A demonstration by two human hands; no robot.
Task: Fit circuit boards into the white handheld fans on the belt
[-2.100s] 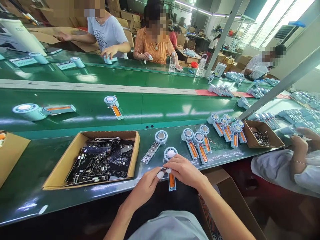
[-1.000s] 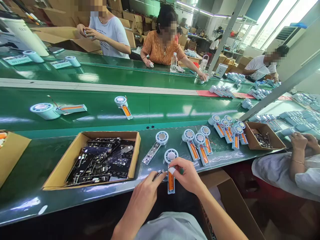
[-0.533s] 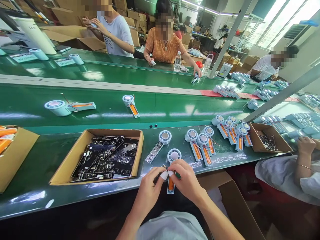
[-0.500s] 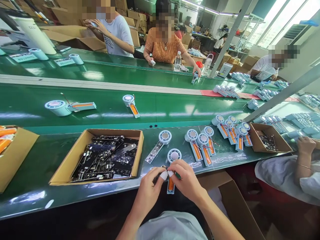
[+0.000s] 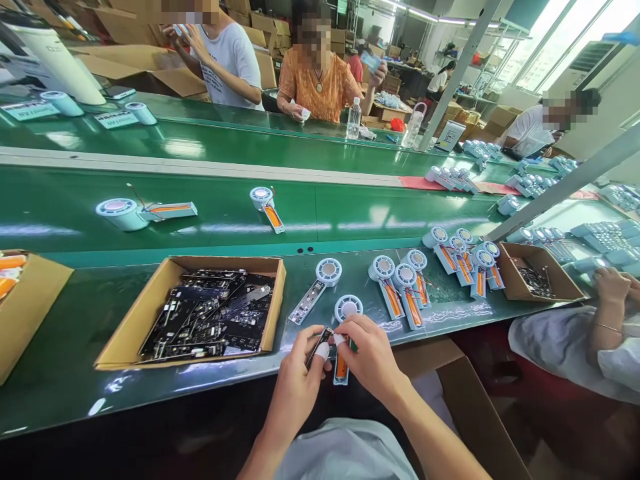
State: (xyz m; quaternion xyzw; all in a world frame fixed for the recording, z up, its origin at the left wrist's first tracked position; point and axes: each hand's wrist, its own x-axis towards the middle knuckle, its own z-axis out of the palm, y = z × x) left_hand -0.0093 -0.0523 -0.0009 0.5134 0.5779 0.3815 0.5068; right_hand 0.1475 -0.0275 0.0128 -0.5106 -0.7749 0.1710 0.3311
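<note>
Pinched in my left hand (image 5: 299, 367) is a narrow dark circuit board (image 5: 320, 343), tilted, its upper end by my fingertips. My right hand (image 5: 374, 353) is closed, with thumb and forefinger pressed together at that end of the board; what lies between them is too small to make out. White covers sit on fingertips of both hands. Under my hands lies a light-blue handheld fan (image 5: 349, 307) with an orange battery (image 5: 341, 368) in its open handle, partly hidden by my fingers. Up and left of it rests another fan (image 5: 329, 271) with a circuit board over its handle.
A cardboard box (image 5: 278, 307) of circuit boards stands left, and a box of orange batteries (image 5: 43, 310) farther left. Several open fans (image 5: 405, 275) lie to the right, near a small parts box (image 5: 563, 297). Two fans lie on the green conveyor belt (image 5: 220, 200). Co-workers sit opposite and right.
My left hand has turned the circuit board so more of it shows, while my right fingers stay at its end. Across the belt, a co-worker has raised a light-blue object from the table.
</note>
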